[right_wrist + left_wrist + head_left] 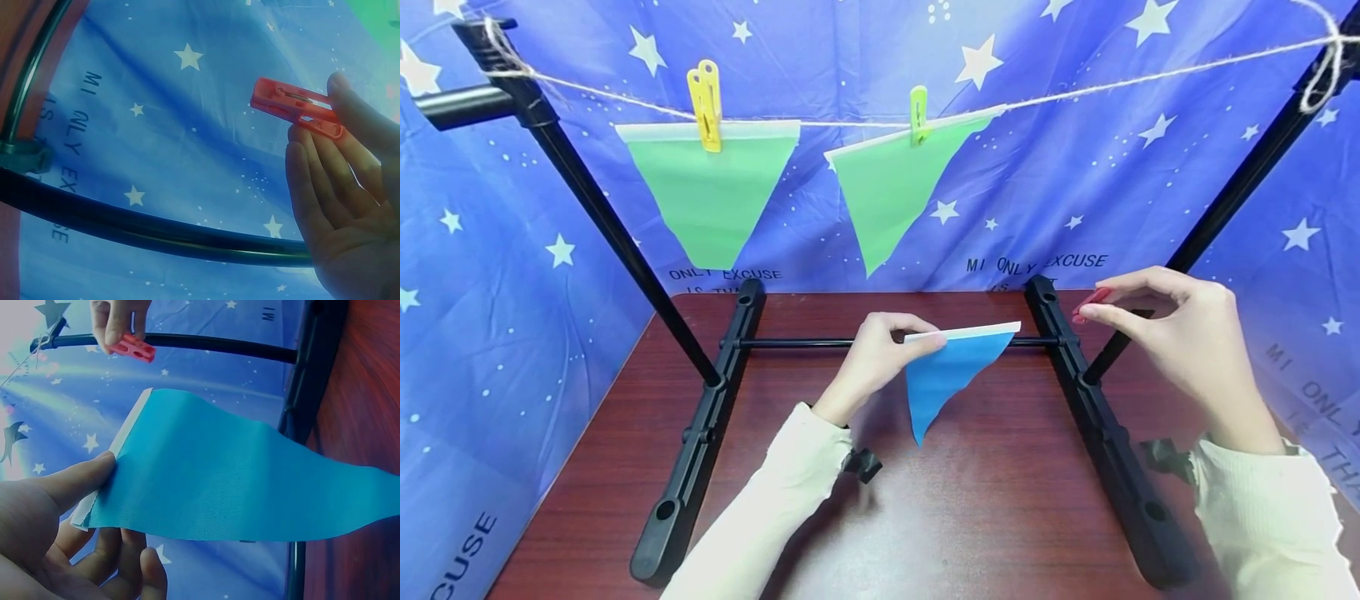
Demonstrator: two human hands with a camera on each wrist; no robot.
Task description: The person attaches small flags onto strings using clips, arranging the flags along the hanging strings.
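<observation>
A blue triangular pennant [955, 367] with a white top band hangs from my left hand [883, 358], which pinches the band near its left end. In the left wrist view the pennant [206, 469] spreads out wide, thumb on one face and fingers behind. My right hand [1195, 350] holds a red clothespin [297, 106] between thumb and fingers, to the right of the pennant and apart from it. Above both hands, two green pennants hang on a string [1120, 86]: the left one [715, 192] under a yellow clothespin [706, 104], the other [902, 183] under a lime-green clothespin [918, 115].
The string runs between two slanted black poles, left [602, 208] and right [1232, 192]. Their black feet [700, 450] stand on a reddish-brown wooden table [925, 525], joined by a thin crossbar [797, 343]. A blue star-patterned cloth [1060, 175] covers the back and sides.
</observation>
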